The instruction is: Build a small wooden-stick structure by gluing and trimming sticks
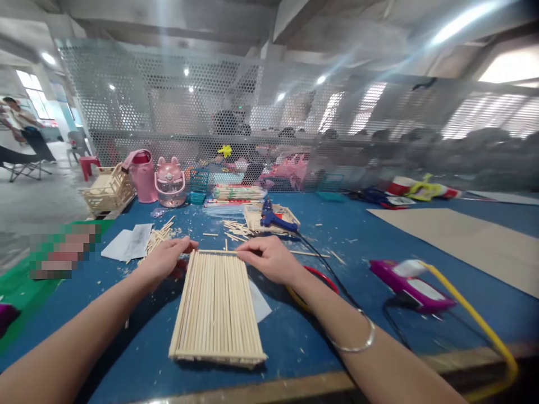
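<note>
A panel of thin wooden sticks [214, 308], laid side by side, lies on the blue tabletop in front of me. Across its far edge runs a single wooden stick [217, 252]. My left hand [170, 257] is closed at that stick's left end, by the panel's far left corner. At the other end, my right hand [267, 258] pinches the stick between thumb and fingers. Part of the left fingers is hidden behind the hand. Beyond the panel, a blue glue gun [278, 220] rests on a small stick-built tray [252, 216].
Loose sticks [162, 235] and white paper [126, 242] lie left. Bundled sticks [238, 193], a pink bottle [143, 177] and a clear-bodied jug [170, 185] stand behind. Right are a purple device [408, 286], a yellow cable [467, 314] and brown cardboard [458, 235]. A perforated screen [168, 101] borders the table.
</note>
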{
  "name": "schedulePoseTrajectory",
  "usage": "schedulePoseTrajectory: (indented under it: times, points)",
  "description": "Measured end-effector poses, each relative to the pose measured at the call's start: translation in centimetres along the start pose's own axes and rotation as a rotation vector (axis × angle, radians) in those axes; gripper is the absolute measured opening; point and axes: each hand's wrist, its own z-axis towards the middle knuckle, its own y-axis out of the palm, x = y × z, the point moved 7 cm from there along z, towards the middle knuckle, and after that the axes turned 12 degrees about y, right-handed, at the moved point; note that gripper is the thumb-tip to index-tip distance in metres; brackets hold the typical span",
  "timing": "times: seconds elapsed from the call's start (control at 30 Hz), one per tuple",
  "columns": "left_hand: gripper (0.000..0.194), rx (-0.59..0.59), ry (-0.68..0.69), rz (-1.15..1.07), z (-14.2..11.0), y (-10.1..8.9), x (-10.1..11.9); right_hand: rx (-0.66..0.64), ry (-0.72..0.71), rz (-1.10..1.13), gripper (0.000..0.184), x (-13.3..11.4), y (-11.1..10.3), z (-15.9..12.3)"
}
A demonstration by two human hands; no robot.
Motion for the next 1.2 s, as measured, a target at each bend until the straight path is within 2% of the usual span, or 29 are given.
schedulePoseTrajectory:
  times: [0.17, 0.47, 0.67, 0.83, 0.93, 1.0, 1.07, 1.2]
  points:
    - [0.043, -0.075, 0.062, 0.035, 0.3, 0.0, 0.1, -0.002, 0.014, -0.008, 0.021, -0.3, 0.6, -0.1]
    - [0.041, -0.07, 0.063, -0.044, 0.1, 0.4, 0.2, -0.021, 0.034, 0.029, 0.023, -0.4, 0.7, -0.1]
    - [0.04, -0.061, 0.105, 0.011, 0.1, 0.6, 0.5, -0.05, 0.125, 0.044, 0.02, -0.5, 0.9, 0.0]
    - [0.033, -0.018, 0.199, 0.234, 0.0, 0.4, 1.2, -0.121, 0.255, 0.245, 0.009, 0.5, 1.6, 0.3]
    - [0.033, -0.014, 0.208, 0.279, 0.0, 0.3, 1.3, -0.23, 0.375, 0.501, 0.012, 2.1, 1.9, 0.5]
    - [0.034, -0.028, 0.206, 0.29, 0.1, 0.2, 1.1, -0.246, 0.437, 0.627, 0.014, 3.1, 1.4, 0.5]
    - [0.036, -0.04, 0.207, 0.29, 0.3, 0.2, 0.9, -0.216, 0.46, 0.647, 0.014, 3.7, 0.6, 0.4]
    - [0.038, -0.057, 0.206, 0.273, 0.6, 0.1, 0.3, -0.18, 0.403, 0.5, 0.011, 3.4, 0.2, 0.5]
